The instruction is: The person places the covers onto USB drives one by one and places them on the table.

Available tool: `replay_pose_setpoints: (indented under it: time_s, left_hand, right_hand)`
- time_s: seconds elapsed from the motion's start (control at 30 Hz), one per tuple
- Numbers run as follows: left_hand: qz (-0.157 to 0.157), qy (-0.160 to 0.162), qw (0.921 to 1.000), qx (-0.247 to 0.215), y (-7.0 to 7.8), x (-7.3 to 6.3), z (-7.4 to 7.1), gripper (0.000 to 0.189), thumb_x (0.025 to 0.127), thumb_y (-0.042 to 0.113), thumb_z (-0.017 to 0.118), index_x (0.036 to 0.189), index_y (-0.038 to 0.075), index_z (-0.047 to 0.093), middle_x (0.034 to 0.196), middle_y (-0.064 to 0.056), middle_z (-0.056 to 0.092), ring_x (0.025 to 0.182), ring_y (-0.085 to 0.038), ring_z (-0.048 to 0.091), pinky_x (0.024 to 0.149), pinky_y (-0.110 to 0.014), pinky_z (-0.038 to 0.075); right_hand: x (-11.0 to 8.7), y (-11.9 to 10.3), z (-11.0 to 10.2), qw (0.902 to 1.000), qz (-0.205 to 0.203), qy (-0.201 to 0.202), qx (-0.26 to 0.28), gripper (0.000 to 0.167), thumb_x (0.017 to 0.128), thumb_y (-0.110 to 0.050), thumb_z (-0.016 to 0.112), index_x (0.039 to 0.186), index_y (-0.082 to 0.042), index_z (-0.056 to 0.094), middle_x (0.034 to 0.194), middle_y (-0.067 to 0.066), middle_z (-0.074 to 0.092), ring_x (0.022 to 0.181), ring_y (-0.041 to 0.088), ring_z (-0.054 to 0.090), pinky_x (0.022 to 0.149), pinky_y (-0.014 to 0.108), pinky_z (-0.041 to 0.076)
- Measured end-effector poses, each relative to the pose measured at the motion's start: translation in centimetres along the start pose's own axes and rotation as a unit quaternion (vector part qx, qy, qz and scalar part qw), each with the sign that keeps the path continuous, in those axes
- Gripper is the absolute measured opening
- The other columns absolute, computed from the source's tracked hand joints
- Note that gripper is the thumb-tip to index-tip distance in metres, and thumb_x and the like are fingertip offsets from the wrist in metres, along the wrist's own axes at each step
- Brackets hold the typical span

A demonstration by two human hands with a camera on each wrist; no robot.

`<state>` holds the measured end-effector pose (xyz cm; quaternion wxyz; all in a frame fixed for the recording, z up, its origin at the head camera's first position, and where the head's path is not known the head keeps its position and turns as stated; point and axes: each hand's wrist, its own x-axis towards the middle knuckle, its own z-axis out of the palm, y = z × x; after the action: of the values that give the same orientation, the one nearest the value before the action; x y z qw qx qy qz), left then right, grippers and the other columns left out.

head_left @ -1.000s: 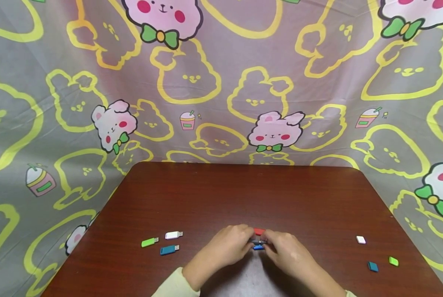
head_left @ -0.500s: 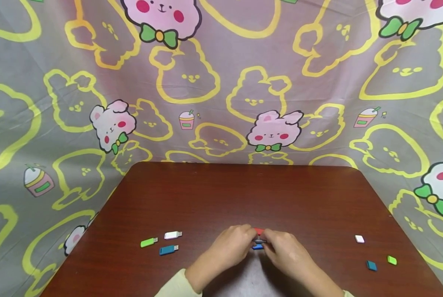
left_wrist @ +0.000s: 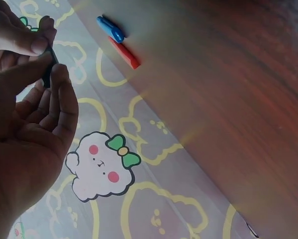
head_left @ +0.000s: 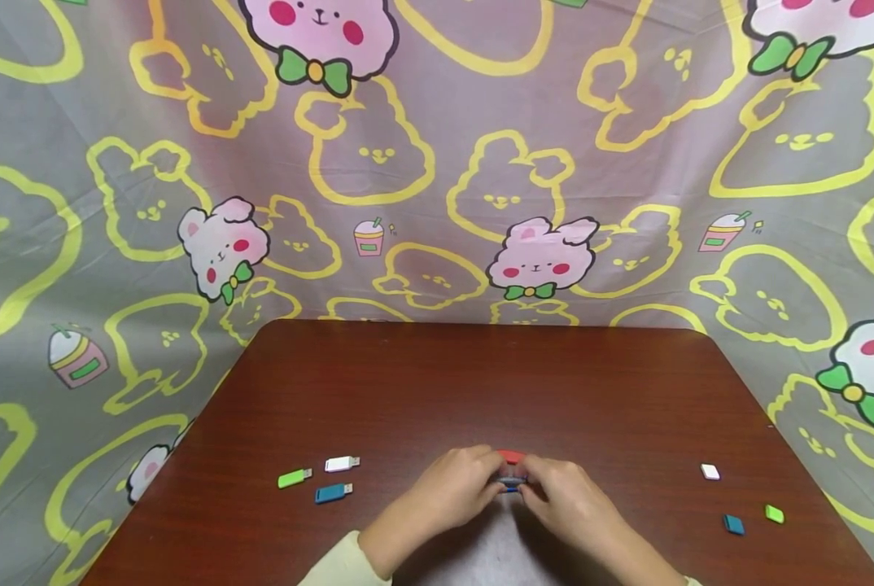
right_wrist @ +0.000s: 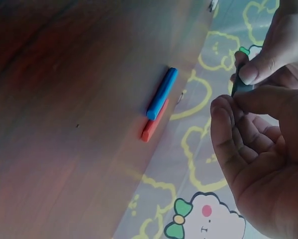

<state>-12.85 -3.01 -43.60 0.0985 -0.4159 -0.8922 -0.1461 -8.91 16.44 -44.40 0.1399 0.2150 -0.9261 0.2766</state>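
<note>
Both hands meet over the near middle of the wooden table. My left hand (head_left: 461, 484) pinches one end of a small dark USB stick (left_wrist: 50, 69) between thumb and fingers. The other end is pinched by my right hand (head_left: 572, 496); in the right wrist view a dark strip of the stick (right_wrist: 237, 87) shows between the fingertips. Fingers hide most of it. Beyond the hands lies a red USB stick (head_left: 511, 456), and a blue USB stick (head_left: 509, 490) shows just below the held one, both partly covered in the head view.
On the left lie a green USB stick (head_left: 290, 478), a white one (head_left: 338, 464) and a teal one (head_left: 330, 493), metal plugs bare. On the right are a white cap (head_left: 710, 472), a teal cap (head_left: 733, 524) and a green cap (head_left: 775, 513). A patterned curtain (head_left: 437, 203) surrounds the table (head_left: 481, 382).
Between the hands, the small bright metal spot on the dark stick has gone from sight. More of the red stick shows and less of the blue one. Both hands stay nearly in place.
</note>
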Motion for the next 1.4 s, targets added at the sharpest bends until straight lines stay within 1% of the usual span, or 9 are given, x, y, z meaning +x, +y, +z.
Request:
replay_pose_setpoints:
  time_s: [0.23,0.33,0.43,0.53,0.7,0.9,1.07,1.2,1.4]
  left_hand:
    - [-0.025,-0.029,0.9981,-0.049,-0.2,-0.2,0.1,0.013,0.089,0.021,0.079,0.095,0.018,0.068,0.087,0.011,0.066,0.076,0.003,0.057,0.066,-0.013,0.047]
    - [-0.024,-0.035,0.9975,-0.057,-0.2,-0.3,0.2,0.012,0.09,0.022,0.078,0.093,0.018,0.067,0.084,0.012,0.065,0.073,0.004,0.054,0.065,-0.012,0.045]
    - [-0.027,-0.047,0.9964,-0.065,-0.2,-0.4,0.3,0.011,0.092,0.022,0.076,0.091,0.017,0.066,0.083,0.013,0.064,0.074,0.004,0.055,0.067,-0.012,0.046]
    - [-0.033,-0.06,0.9948,-0.075,-0.1,-0.5,0.5,0.009,0.093,0.022,0.074,0.091,0.018,0.067,0.082,0.013,0.064,0.074,0.004,0.056,0.067,-0.013,0.047]
    - [-0.033,-0.063,0.9937,-0.086,0.0,-0.5,0.7,0.009,0.093,0.023,0.073,0.089,0.018,0.066,0.079,0.014,0.062,0.07,0.004,0.052,0.063,-0.013,0.044]
    - [-0.039,-0.084,0.9922,-0.084,0.1,-0.6,0.9,0.01,0.094,0.025,0.073,0.091,0.018,0.066,0.076,0.015,0.057,0.066,0.003,0.047,0.06,-0.014,0.041]
    - [-0.044,-0.101,0.991,-0.076,0.0,-0.8,1.0,0.013,0.093,0.029,0.073,0.098,0.018,0.069,0.079,0.016,0.061,0.069,0.004,0.051,0.063,-0.016,0.044]
    - [-0.058,-0.105,0.9912,-0.057,-0.2,-1.1,1.0,0.014,0.093,0.035,0.073,0.096,0.022,0.069,0.08,0.018,0.062,0.07,0.004,0.052,0.063,-0.019,0.045]
    - [-0.076,-0.111,0.9906,-0.024,-0.5,-1.6,0.9,0.012,0.092,0.038,0.073,0.094,0.026,0.069,0.085,0.019,0.064,0.075,0.003,0.056,0.065,-0.022,0.047]
  right_hand:
    - [-0.4,0.5,-0.2,0.9997,-0.016,-0.016,0.001,0.018,0.081,-0.005,0.08,0.087,-0.018,0.068,0.084,-0.01,0.065,0.072,-0.001,0.053,0.06,0.023,0.048]
    - [-0.6,0.8,-0.3,0.9996,-0.023,-0.018,0.004,0.018,0.081,-0.005,0.08,0.088,-0.017,0.068,0.085,-0.009,0.066,0.074,0.0,0.055,0.061,0.024,0.05]
    - [-0.8,1.0,-0.3,0.999,-0.019,-0.033,0.022,0.021,0.082,-0.003,0.078,0.093,-0.016,0.067,0.084,-0.009,0.066,0.072,0.0,0.055,0.06,0.023,0.049]
    - [-0.9,1.1,-0.4,0.9976,-0.014,-0.061,0.032,0.026,0.081,-0.002,0.079,0.097,-0.016,0.064,0.084,-0.009,0.064,0.072,-0.001,0.053,0.059,0.022,0.048]
    - [-1.0,1.1,-0.4,0.9964,-0.023,-0.081,0.012,0.029,0.079,-0.004,0.082,0.094,-0.019,0.062,0.086,-0.012,0.061,0.075,0.0,0.051,0.06,0.023,0.047]
    - [-1.1,1.1,-0.2,0.9962,-0.02,-0.084,-0.01,0.026,0.079,-0.009,0.082,0.093,-0.021,0.064,0.092,-0.013,0.063,0.077,0.0,0.053,0.063,0.025,0.05]
    - [-1.3,1.3,0.0,0.9954,-0.025,-0.085,-0.036,0.02,0.078,-0.011,0.081,0.089,-0.019,0.066,0.086,-0.013,0.058,0.072,0.0,0.048,0.059,0.024,0.047]
    - [-1.6,1.6,0.1,0.9941,-0.028,-0.089,-0.056,0.016,0.077,-0.011,0.08,0.085,-0.017,0.067,0.079,-0.013,0.052,0.068,-0.001,0.046,0.057,0.025,0.046]
    - [-2.1,2.2,0.3,0.9917,-0.019,-0.113,-0.059,0.016,0.078,-0.011,0.081,0.082,-0.016,0.066,0.078,-0.012,0.052,0.067,0.0,0.047,0.056,0.026,0.046]
